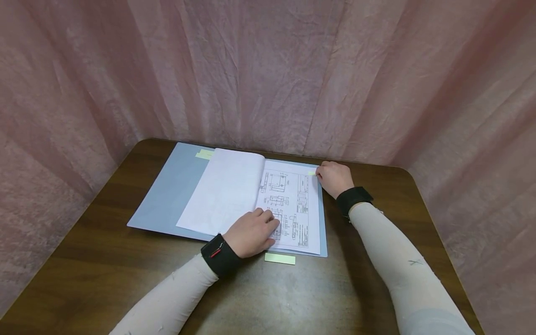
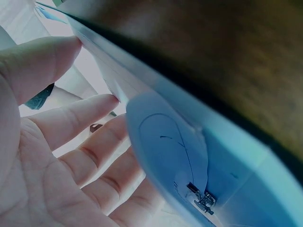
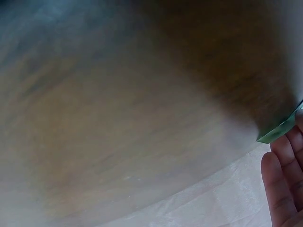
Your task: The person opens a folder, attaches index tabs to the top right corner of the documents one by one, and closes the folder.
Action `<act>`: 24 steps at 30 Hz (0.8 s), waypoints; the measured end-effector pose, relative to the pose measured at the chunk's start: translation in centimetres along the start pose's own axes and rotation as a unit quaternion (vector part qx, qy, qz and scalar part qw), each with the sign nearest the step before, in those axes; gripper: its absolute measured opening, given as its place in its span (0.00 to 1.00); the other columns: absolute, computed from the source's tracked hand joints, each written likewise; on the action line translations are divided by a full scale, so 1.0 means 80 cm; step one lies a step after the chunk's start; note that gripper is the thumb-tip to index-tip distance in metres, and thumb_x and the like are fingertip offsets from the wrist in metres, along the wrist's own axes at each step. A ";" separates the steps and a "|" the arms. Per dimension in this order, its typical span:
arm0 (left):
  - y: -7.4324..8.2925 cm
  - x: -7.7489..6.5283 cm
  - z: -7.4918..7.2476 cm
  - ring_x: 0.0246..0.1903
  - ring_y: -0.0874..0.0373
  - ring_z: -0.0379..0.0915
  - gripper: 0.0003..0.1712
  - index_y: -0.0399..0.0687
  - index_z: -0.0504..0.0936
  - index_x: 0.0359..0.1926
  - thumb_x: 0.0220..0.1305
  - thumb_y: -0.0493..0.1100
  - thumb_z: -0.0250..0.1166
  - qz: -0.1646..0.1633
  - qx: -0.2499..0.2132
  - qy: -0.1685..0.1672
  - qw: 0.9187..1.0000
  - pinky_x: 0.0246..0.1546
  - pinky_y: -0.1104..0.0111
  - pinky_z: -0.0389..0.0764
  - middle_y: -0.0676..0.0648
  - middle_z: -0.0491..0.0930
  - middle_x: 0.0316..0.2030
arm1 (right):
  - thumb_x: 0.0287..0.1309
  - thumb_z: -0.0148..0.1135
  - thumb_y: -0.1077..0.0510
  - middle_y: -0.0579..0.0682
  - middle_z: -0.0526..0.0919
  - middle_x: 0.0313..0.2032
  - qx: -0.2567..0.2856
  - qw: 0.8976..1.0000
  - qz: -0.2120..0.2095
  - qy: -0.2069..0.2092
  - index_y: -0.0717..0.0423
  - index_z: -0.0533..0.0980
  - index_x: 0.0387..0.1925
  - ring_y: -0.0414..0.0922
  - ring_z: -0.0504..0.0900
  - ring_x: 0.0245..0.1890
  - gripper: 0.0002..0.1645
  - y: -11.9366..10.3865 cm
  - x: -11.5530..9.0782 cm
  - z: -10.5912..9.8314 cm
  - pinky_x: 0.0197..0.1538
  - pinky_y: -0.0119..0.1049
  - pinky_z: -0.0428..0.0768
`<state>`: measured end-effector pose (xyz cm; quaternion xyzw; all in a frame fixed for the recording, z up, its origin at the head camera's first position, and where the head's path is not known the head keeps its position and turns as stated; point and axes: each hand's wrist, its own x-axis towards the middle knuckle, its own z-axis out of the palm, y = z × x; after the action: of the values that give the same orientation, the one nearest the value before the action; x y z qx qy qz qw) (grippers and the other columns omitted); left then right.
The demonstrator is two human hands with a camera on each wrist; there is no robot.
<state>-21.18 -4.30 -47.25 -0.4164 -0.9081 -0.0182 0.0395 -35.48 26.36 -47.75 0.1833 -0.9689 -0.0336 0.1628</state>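
Observation:
A light blue folder (image 1: 163, 195) lies spread on the table, with white sheets in it. The left-hand sheet (image 1: 226, 190) is blank and curves up at the fold; the right-hand sheet (image 1: 293, 204) carries technical drawings. My left hand (image 1: 251, 232) rests on the drawing's lower left, beside the fold, its fingers (image 2: 71, 120) loosely extended against the paper. At the upper right corner of the sheet, my right hand (image 1: 336, 178) pinches a pale green sticky note (image 3: 279, 131) that sticks out past the page edge. Its thumb is mostly hidden.
A green sticky pad (image 1: 279, 258) lies on the brown table (image 1: 293, 298) just below the folder. Another green note (image 1: 204, 154) pokes out at the top of the blank sheet. A pink curtain (image 1: 268, 70) hangs close behind the table.

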 end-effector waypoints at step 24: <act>0.003 0.014 -0.010 0.36 0.55 0.68 0.20 0.50 0.83 0.53 0.64 0.54 0.64 -0.002 0.018 -0.018 1.000 0.38 0.65 0.73 0.49 0.77 0.40 | 0.61 0.66 0.56 0.45 0.81 0.34 0.042 0.999 -0.012 -0.002 0.47 0.87 0.36 0.43 0.78 0.30 0.06 0.005 -0.013 -0.002 0.35 0.38 0.75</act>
<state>-21.69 -3.38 -46.39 -0.4138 -0.9098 0.0054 0.0309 -34.63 27.12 -47.87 0.2016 -0.9675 0.0049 0.1525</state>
